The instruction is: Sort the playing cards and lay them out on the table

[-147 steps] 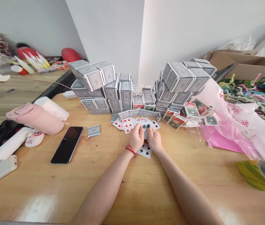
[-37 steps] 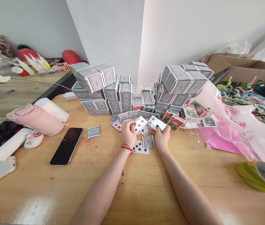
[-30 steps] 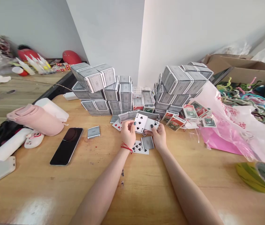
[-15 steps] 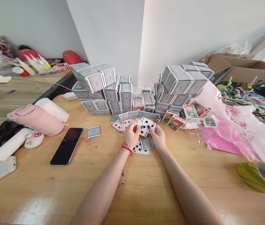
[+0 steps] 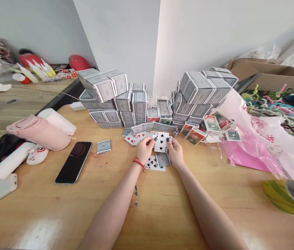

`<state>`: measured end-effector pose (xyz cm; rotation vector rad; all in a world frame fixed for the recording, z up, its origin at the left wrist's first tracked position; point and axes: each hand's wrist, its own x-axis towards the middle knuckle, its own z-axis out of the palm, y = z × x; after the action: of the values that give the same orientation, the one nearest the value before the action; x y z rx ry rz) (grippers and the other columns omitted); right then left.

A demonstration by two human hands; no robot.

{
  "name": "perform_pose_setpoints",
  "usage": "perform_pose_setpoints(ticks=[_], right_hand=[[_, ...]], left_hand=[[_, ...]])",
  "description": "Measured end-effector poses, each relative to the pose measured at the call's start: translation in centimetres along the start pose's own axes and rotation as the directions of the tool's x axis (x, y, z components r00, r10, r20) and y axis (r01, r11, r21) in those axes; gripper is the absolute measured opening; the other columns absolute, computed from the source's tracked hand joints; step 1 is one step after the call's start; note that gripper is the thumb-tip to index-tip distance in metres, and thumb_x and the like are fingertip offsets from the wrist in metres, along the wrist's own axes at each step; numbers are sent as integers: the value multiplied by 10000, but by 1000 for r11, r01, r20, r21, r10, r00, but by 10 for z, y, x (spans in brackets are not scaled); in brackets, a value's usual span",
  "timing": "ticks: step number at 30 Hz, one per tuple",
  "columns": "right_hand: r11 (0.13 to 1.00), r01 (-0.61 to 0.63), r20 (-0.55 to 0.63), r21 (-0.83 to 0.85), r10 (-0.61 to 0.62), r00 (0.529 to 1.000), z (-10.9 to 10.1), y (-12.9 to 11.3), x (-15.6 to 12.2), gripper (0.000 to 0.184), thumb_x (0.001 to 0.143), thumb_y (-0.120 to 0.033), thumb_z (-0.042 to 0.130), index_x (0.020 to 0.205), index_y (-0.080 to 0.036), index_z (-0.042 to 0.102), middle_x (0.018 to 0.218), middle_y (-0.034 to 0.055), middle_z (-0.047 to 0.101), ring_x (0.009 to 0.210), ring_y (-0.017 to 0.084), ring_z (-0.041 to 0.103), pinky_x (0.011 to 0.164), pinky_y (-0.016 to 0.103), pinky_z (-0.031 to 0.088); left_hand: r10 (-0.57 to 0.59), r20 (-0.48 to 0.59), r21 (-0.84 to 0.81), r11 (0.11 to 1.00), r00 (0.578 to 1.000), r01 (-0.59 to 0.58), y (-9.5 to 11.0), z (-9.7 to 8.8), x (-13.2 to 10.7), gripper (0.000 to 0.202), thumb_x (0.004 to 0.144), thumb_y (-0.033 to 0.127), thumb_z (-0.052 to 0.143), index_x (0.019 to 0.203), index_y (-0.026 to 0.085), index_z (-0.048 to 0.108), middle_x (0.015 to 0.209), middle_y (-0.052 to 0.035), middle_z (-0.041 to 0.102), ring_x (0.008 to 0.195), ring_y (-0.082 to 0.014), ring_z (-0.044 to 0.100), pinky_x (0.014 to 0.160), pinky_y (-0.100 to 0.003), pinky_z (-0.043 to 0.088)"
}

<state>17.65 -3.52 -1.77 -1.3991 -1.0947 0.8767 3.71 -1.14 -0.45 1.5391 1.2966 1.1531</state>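
Between my two hands is a three of spades [image 5: 161, 143], face up, with the corner of another playing card showing behind its right side. My left hand [image 5: 144, 151] pinches the left edge; a red string bracelet circles that wrist. My right hand [image 5: 175, 153] grips the right side, thumb on the face. Just below lie a seven of spades [image 5: 151, 164] and a folded card [image 5: 163, 159] with a patterned grey back. Red-suited cards [image 5: 136, 138] are spread face up left of my left hand. A low row of bent cards [image 5: 147, 127] stands right behind.
Stacked blocks of folded cards rise at the left [image 5: 105, 90] and right [image 5: 196, 88]. Card boxes [image 5: 195, 135] lie right of my hands. A black phone [image 5: 74, 162], pink bottle [image 5: 40, 133] and single folded card [image 5: 103, 146] are left; a tape roll [image 5: 287, 196] sits right.
A three of spades now shows on top, where a tilted five of spades was. The cards in my hands sit straighter, and my left hand has shifted slightly left.
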Motion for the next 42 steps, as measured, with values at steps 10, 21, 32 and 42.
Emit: perform_pose_setpoints(ticks=[10,21,32,42], right_hand=[[996,-50,78,70,44,996,1,-5,-3,358,701,-475,592,907,-185,561,858,58,670,738,205,618,625,309,494],[992,-62,71,109,54,996,1,-4,-2,337,678,-412,633,928,-194,577,910,64,682,815,229,635,713,365,506],[995,-54,64,87,48,997,1,-7,-3,322,684,-397,634,921,-189,569,913,66,684,810,226,635,711,356,498],[971,-82,98,226,61,993,2,-7,-3,357,660,-400,659,938,-192,574,943,73,679,813,227,635,733,384,509]], left_hand=[[20,13,-12,1000,1000,-20,-1,-1,1,214,756,347,532,724,154,618,684,-31,612,633,-127,527,597,-233,412],[12,15,-1,1000,1000,-12,1,-2,0,239,745,364,529,663,158,616,588,-7,556,559,-118,471,531,-231,355],[3,26,-6,1000,1000,-3,1,-3,-2,251,753,364,513,647,152,598,584,0,528,557,-111,446,532,-227,336],[-131,188,-353,916,973,192,6,-12,0,300,730,389,541,553,146,553,566,-4,523,563,-121,501,560,-260,430]])
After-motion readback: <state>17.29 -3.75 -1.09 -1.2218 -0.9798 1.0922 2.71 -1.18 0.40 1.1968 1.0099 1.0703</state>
